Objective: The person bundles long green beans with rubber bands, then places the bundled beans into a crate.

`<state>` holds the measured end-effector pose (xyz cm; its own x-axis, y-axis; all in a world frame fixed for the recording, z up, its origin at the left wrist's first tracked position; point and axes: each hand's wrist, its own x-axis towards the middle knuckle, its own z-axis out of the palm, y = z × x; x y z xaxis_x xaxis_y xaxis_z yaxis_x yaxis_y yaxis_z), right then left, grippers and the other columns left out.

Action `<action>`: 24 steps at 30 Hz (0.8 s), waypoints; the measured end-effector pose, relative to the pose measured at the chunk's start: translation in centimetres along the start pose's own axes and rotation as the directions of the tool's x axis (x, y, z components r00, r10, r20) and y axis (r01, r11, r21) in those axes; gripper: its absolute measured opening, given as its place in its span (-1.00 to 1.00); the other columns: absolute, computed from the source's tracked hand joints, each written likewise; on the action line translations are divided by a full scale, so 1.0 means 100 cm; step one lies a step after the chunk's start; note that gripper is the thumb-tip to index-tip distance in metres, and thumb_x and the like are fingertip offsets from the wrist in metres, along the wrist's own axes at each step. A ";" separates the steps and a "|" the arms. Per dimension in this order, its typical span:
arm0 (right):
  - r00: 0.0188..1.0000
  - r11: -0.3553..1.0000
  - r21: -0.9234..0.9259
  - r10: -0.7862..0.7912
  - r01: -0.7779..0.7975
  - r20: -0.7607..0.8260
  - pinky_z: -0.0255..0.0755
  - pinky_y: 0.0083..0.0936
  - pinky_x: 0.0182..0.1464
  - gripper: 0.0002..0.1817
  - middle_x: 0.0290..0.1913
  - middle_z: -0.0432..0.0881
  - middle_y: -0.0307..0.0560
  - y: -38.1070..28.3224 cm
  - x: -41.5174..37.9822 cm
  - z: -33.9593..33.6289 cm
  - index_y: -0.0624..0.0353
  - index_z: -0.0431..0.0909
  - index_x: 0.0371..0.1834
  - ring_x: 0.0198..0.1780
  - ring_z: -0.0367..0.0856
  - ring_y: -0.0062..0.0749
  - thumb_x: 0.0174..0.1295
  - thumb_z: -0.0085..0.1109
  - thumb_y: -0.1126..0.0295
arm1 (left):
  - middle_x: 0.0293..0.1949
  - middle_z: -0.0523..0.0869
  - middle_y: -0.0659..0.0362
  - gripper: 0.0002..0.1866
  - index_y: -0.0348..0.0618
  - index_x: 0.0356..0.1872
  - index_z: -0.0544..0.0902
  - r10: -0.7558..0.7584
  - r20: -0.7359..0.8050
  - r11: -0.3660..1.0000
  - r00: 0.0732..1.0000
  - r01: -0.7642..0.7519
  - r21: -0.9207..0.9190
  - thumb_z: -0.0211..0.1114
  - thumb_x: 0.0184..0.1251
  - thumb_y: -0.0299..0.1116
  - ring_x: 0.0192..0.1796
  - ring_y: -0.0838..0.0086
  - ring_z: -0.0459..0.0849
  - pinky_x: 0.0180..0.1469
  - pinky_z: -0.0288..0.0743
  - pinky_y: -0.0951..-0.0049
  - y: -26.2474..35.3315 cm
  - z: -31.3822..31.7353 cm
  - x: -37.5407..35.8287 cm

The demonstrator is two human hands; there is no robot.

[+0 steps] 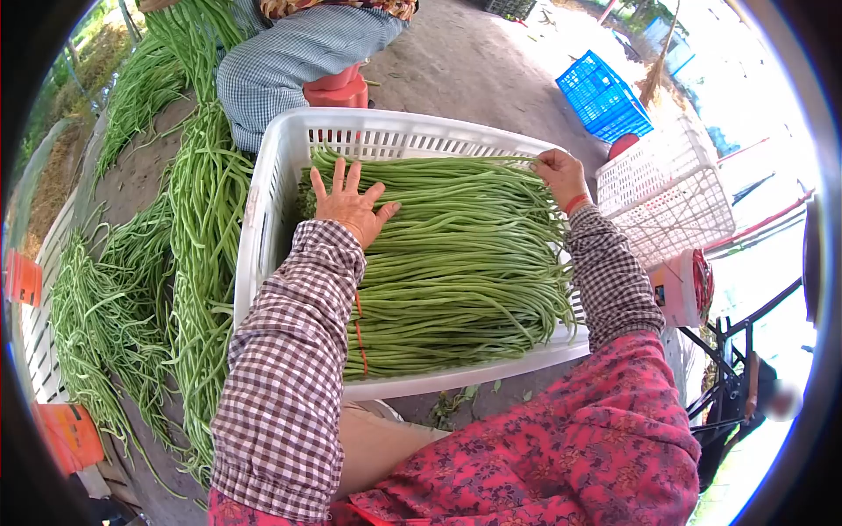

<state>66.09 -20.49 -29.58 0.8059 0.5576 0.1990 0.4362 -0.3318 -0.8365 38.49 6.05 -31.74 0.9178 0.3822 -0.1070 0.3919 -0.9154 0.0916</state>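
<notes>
Long green beans [456, 254] lie side by side in a white plastic crate [263, 202], filling most of it. My left hand [353, 206] rests on the beans near the crate's far left corner, its fingers spread. At the far right corner my right hand [561, 178] pinches the ends of long beans with thumb and fingertips bent together. A thin red band [359, 333] crosses a bundle of beans near the crate's front left side. The left end of the beans is partly hidden by my left sleeve.
Loose long beans [206, 210] lie in heaps left of the crate. Beyond it sits another person [298, 70] by a red stool [338, 90]. A blue crate [605, 96], a white crate [667, 197] and a bucket [675, 289] stand to the right. Orange containers [66, 437] stand at left.
</notes>
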 end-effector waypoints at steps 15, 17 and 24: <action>0.979 0.835 -0.512 -0.166 0.202 0.115 0.32 -0.31 0.17 -0.55 0.01 0.55 0.08 0.014 0.015 0.019 0.14 0.54 -0.07 0.10 0.47 -0.04 -0.16 0.16 0.58 | 0.47 -0.03 0.02 -0.38 0.14 0.29 0.37 -0.005 0.013 1.000 1.000 0.005 -0.029 -0.30 0.40 0.24 0.49 0.08 -0.12 0.44 -0.29 -0.13 -0.001 0.003 0.005; 0.937 0.848 -0.398 -0.322 0.349 0.135 0.32 -0.34 0.17 -0.58 -0.03 0.59 0.05 -0.008 0.020 0.050 0.12 0.57 -0.07 0.10 0.48 -0.09 -0.11 0.16 0.54 | 0.47 -0.04 0.02 -0.38 0.15 0.28 0.38 -0.008 0.018 1.000 1.000 0.008 -0.019 -0.30 0.40 0.24 0.49 0.09 -0.12 0.44 -0.29 -0.14 -0.001 0.003 0.004; 0.907 0.763 -0.561 -0.076 0.321 0.415 0.46 -0.32 -0.06 -0.68 -0.17 0.67 0.02 -0.039 0.029 0.156 0.06 0.66 -0.12 -0.14 0.62 -0.15 0.10 0.22 0.17 | 0.44 0.04 0.02 -0.40 0.14 0.25 0.40 -0.006 -0.005 1.000 1.000 0.006 -0.011 -0.26 0.40 0.23 0.49 0.10 -0.09 0.43 -0.34 -0.16 0.000 0.001 0.002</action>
<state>60.54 -5.70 -33.74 0.5313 0.8466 0.0319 0.8159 -0.5011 -0.2885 38.69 6.13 -31.84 0.9156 0.3887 -0.1026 0.3984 -0.9115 0.1019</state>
